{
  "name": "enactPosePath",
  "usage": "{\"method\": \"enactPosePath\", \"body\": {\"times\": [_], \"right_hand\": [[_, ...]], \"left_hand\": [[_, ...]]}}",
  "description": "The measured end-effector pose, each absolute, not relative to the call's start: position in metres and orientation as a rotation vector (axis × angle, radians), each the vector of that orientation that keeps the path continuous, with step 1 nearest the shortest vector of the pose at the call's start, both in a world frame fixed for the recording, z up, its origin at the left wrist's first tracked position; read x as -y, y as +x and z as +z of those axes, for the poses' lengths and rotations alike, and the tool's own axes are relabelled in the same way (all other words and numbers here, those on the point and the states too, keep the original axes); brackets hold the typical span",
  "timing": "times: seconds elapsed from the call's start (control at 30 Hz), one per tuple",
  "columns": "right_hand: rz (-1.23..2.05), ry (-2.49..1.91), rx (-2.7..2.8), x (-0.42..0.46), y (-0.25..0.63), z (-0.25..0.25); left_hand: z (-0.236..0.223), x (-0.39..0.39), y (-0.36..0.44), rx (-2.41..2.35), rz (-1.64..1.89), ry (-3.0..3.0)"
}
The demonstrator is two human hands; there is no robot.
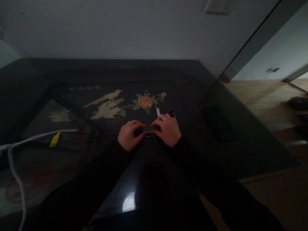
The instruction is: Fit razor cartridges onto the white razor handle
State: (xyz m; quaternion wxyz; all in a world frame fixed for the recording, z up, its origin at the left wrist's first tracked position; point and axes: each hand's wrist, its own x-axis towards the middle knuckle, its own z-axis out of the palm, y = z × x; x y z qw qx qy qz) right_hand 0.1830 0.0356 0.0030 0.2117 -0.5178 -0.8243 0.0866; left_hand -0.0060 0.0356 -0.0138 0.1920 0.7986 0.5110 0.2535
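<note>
Near the middle of the glossy dark table, a small dark object (149,129) is pinched between both hands; the dim light hides its kind. My left hand (130,134) grips its left end with thumb and fingers. On its right end, my right hand (168,130) is closed the same way, with a ring on one finger. Just beyond the right hand, a narrow pale strip (157,110) points away from me. A black item with a light edge (172,112) lies partly hidden behind that hand.
Bird and flower decoration (145,102) covers part of the dark tabletop (192,160). To the left runs a white cable (36,138) with a yellow tag (55,140). A flat black rectangular object (219,123) lies at right. Behind the table stands a wall (108,29) with a socket plate (220,6).
</note>
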Motion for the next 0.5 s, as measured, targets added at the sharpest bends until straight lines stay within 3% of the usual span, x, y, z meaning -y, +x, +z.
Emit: {"method": "enactPosePath", "body": {"times": [0.5], "right_hand": [[0.252,-1.449,2.321,-0.0336,0.1859,0.0111]], "left_hand": [[-0.0072,-0.0339,-0.0046,-1.431,0.667,2.222]]}}
